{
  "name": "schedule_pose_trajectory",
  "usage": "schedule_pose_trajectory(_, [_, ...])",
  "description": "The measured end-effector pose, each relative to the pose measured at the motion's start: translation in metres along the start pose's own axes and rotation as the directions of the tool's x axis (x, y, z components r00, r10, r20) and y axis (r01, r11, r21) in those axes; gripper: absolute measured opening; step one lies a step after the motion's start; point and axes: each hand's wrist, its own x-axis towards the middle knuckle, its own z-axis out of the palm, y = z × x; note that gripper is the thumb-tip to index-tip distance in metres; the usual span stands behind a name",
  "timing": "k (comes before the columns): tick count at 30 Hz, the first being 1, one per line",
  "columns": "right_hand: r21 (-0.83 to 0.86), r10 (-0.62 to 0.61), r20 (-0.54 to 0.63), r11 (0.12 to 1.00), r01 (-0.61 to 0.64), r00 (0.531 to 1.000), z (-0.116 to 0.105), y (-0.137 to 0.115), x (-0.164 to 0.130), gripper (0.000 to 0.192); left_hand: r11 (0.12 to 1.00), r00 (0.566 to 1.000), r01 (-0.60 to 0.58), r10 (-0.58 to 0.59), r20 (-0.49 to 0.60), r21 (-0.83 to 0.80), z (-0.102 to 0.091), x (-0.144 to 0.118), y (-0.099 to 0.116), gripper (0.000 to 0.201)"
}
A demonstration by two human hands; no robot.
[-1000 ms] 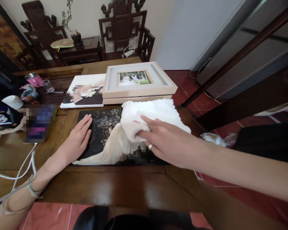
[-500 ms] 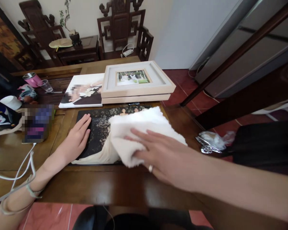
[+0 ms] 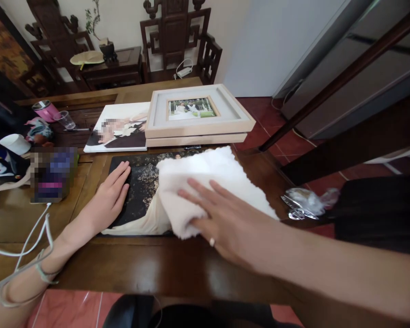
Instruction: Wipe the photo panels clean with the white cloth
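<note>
A dark photo panel (image 3: 136,187) showing a pale trailing gown lies flat on the wooden table in front of me. My left hand (image 3: 109,196) rests flat on the panel's left edge, fingers stretched out and holding nothing. Over the panel's right part is a fluffy white cloth (image 3: 222,166), folded along its left side and spread past the panel on the right. My right hand (image 3: 222,214), with a ring on one finger, presses the cloth down with spread fingers, and its thumb side sits by the fold. The cloth and hand hide much of the picture beneath.
Behind the panel are stacked light-wood photo frames (image 3: 200,130) and a white-edged photo panel (image 3: 119,136). At left stand a pink mug (image 3: 47,113), a clear cup (image 3: 66,120) and a white charging cable (image 3: 37,228). Crumpled clear plastic (image 3: 304,200) lies at right.
The cloth's spread part has shifted a little to the right with my right hand, covering more of the photo's top. My left hand stays in place on the panel.
</note>
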Motion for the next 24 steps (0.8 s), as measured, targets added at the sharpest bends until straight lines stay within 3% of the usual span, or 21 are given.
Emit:
schedule_pose_trajectory(5, [0.103, -0.045, 0.064, 0.994, 0.039, 0.997, 0.004, -0.028, -0.009, 0.026, 1.0, 1.0, 0.0, 0.0, 0.005, 0.012, 0.001, 0.0, -0.001, 0.053])
schedule_pose_trajectory(8, [0.073, -0.019, 0.099, 0.997, 0.012, 0.995, -0.009, -0.015, -0.002, 0.033, 1.0, 1.0, -0.002, 0.002, 0.004, 0.008, 0.001, 0.0, -0.001, 0.052])
schedule_pose_trajectory(12, [-0.017, 0.058, 0.038, 0.998, -0.057, 0.998, -0.022, 0.019, 0.011, 0.034, 1.0, 1.0, -0.005, 0.005, -0.001, 0.001, 0.0, 0.0, 0.0, 0.052])
schedule_pose_trajectory(16, [-0.111, 0.136, -0.006, 0.985, -0.136, 0.991, -0.021, 0.044, 0.019, 0.032, 1.0, 1.0, 0.002, -0.002, 0.008, -0.003, -0.002, -0.001, 0.002, 0.052])
schedule_pose_trajectory(20, [-0.146, 0.102, -0.01, 0.984, -0.102, 0.995, -0.014, 0.046, 0.018, 0.03, 1.0, 1.0, 0.004, -0.004, 0.01, 0.004, -0.002, -0.001, 0.002, 0.053])
schedule_pose_trajectory(24, [-0.128, 0.06, -0.041, 0.99, -0.065, 0.997, -0.006, 0.026, 0.006, 0.037, 1.0, 1.0, 0.011, -0.011, 0.011, 0.006, 0.0, 0.0, 0.001, 0.053])
